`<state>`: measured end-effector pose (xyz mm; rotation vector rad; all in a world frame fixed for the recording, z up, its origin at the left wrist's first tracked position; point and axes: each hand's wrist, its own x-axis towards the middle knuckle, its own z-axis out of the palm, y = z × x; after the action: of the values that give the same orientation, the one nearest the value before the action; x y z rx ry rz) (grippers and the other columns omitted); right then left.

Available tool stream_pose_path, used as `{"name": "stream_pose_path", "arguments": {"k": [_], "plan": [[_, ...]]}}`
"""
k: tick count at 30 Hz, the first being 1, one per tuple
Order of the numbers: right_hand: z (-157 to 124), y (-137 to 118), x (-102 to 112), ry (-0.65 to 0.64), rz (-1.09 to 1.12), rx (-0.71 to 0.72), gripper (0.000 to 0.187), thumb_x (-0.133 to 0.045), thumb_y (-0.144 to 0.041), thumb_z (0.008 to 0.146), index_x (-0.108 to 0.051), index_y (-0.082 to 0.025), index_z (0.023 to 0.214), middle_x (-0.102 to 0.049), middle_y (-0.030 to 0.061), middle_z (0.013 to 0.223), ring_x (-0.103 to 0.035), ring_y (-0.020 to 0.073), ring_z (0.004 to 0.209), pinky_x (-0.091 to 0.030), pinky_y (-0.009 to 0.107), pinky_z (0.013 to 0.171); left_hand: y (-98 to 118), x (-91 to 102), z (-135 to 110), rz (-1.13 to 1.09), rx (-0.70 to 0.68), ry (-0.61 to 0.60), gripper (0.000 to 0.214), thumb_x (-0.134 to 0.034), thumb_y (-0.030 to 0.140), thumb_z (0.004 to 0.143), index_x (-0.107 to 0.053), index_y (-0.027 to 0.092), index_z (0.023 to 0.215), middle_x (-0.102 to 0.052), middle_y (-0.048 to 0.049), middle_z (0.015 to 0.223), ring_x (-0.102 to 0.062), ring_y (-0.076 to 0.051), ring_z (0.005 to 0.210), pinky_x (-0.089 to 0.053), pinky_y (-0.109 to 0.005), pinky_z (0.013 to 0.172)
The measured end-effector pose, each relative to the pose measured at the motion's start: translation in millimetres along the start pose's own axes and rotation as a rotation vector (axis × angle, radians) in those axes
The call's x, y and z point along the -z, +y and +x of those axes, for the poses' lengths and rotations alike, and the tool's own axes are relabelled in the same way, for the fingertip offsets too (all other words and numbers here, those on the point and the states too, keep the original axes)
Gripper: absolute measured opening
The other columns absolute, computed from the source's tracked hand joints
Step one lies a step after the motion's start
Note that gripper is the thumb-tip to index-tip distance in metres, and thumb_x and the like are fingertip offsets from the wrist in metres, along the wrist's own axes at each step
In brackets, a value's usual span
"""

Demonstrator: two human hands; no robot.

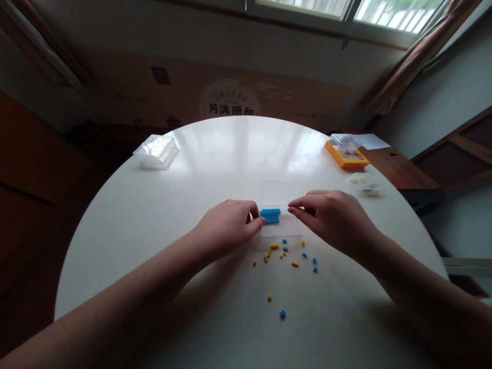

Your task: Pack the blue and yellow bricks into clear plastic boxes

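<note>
A shallow clear plastic box (282,236) lies with its lid (282,189) folded back on the white table. Inside its left part sits a block of small blue building bricks (270,216) in close rows. My left hand (234,220) is closed at the box's left edge, its thumb tip beside the blue bricks. Over the box's right side, my right hand (330,212) pinches thumb and forefinger together; anything between the tips is too small to make out. Several loose yellow bricks (274,246) and blue bricks (282,314) lie scattered in front of the box.
The round white table (115,220) carries a clear lidded container (157,152) at the far left. At the far right stand an orange box (347,156) and a small clear packet (365,184). Beyond the right edge is a wooden surface (395,166) with papers.
</note>
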<state>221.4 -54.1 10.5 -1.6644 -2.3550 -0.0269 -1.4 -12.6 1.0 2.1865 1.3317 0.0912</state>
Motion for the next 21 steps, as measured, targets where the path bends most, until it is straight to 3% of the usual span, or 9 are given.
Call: {"name": "stream_pose_path", "arguments": {"k": [4, 7, 12, 21], "plan": [[-8, 7, 25, 0.031, 0.035, 0.015, 0.021, -0.056, -0.034, 0.089, -0.075, -0.025, 0.092, -0.069, -0.0003, 0.087, -0.061, 0.0075, 0.07, -0.04, 0.019, 0.062, -1, -0.4, 1, 0.024, -0.003, -0.001, 0.037, -0.047, 0.054, 0.084, -0.068, 0.024, 0.085, -0.069, -0.004, 0.085, -0.062, -0.02, 0.072, -0.042, -0.027, 0.054], [-13, 17, 35, -0.108, 0.033, 0.124, 0.018, -0.057, -0.03, 0.088, -0.074, -0.027, 0.088, -0.069, -0.0026, 0.082, -0.059, 0.0059, 0.069, -0.038, 0.018, 0.062, -3, -0.6, 2, 0.028, 0.003, -0.003, 0.037, -0.046, 0.055, 0.083, -0.068, 0.025, 0.086, -0.069, -0.0038, 0.087, -0.062, -0.02, 0.073, -0.042, -0.027, 0.055], [-18, 28, 34, -0.444, 0.053, 0.286, 0.019, -0.058, -0.02, 0.081, -0.073, -0.031, 0.083, -0.067, -0.0051, 0.076, -0.058, 0.0065, 0.066, -0.034, 0.019, 0.063, -3, 0.4, 2, 0.034, 0.012, -0.004, 0.039, -0.045, 0.056, 0.084, -0.068, 0.025, 0.09, -0.07, -0.0036, 0.089, -0.062, -0.021, 0.075, -0.044, -0.028, 0.057], [-20, 24, 31, -0.519, 0.058, 0.322, 0.023, -0.055, -0.017, 0.077, -0.073, -0.03, 0.081, -0.066, -0.0032, 0.074, -0.058, 0.0087, 0.069, -0.034, 0.021, 0.063, -2, 2.3, 1, 0.038, 0.018, -0.003, 0.042, -0.043, 0.058, 0.084, -0.068, 0.024, 0.088, -0.07, -0.0042, 0.088, -0.061, -0.021, 0.074, -0.043, -0.029, 0.058]]}}
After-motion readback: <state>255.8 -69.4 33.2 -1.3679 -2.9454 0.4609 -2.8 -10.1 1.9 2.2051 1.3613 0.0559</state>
